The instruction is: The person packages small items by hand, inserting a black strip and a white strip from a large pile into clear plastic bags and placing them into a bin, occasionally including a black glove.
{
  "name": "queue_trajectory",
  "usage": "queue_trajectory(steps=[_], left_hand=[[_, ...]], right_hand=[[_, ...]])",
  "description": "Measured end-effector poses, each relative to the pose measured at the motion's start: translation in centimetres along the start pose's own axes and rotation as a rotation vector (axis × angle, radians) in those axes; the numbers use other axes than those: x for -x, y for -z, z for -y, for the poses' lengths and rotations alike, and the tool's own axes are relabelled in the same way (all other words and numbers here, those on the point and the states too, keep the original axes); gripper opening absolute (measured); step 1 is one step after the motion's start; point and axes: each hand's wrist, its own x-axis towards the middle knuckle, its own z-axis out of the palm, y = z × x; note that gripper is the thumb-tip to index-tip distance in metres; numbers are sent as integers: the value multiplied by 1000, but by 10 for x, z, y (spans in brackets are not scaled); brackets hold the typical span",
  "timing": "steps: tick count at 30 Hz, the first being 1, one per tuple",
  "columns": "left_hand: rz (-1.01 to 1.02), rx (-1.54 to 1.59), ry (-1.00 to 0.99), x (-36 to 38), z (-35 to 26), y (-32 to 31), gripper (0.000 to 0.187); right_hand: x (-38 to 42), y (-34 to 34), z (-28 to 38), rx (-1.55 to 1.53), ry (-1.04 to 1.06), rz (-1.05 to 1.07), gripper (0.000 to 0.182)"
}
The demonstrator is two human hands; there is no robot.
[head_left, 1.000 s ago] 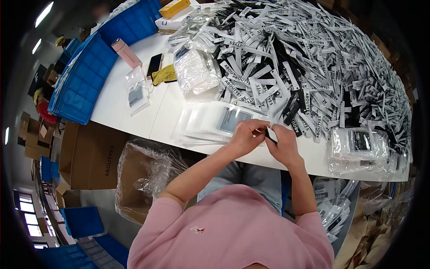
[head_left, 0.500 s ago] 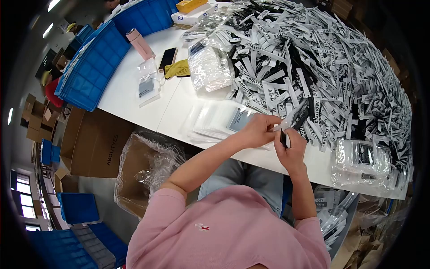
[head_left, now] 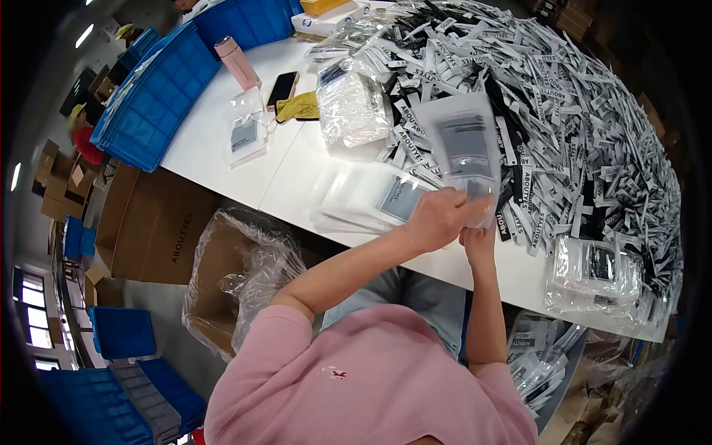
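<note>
A frosted plastic bag with a dark printed panel [head_left: 461, 141] is held up over the table edge, slightly blurred. My left hand [head_left: 437, 219] has its fingers closed at the bag's lower left edge. Below the bag, my right hand [head_left: 478, 236] grips its bottom end, partly hidden behind the plastic. Just left of my hands lies a stack of flat frosted bags [head_left: 356, 196], the top one bearing a grey printed panel. Beyond the held bag spreads a large heap of black and white printed strips [head_left: 549, 141].
Clear-wrapped bundles [head_left: 352, 111] [head_left: 597, 267] lie on the white table [head_left: 285, 167]. Farther left are a yellow glove [head_left: 298, 107], a phone [head_left: 282, 89], a pink bottle [head_left: 237, 63] and blue crates [head_left: 152, 104]. A plastic-lined carton [head_left: 204, 278] stands below the table's edge.
The frosted bag now stands raised and spread between my hands, its panel facing me; before, a narrow folded bundle was there. My right hand has shifted slightly down.
</note>
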Motion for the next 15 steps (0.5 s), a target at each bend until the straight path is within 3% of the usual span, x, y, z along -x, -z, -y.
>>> queue_trajectory(steps=[1, 2, 4, 5, 7, 11, 12, 14, 15], left_hand=[[-12, -18, 10, 2, -3, -2, 58], [-26, -29, 12, 4, -3, -2, 61], [-2, -3, 207, 4, 14, 2, 67], [34, 40, 360, 4, 20, 8, 67], [7, 13, 311, 6, 27, 12, 67], [52, 83, 47, 21, 6, 3, 68], [207, -26, 207, 20, 6, 10, 71], [187, 14, 219, 20, 7, 12, 70], [153, 46, 237, 17, 7, 11, 69]], right_hand=[[0, -1, 12, -382, -202, -15, 33], [5, -11, 27, -504, -360, -140, 28], [4, -15, 40, -439, -447, 73, 25], [14, -24, 44, -405, -298, 72, 26], [17, -31, 39, -210, -102, 1, 25], [11, -29, 10, -197, -39, -163, 22], [14, -29, 17, -198, -44, -178, 22], [18, -24, 35, -537, -188, -22, 18], [16, -21, 26, -534, -216, -31, 15]])
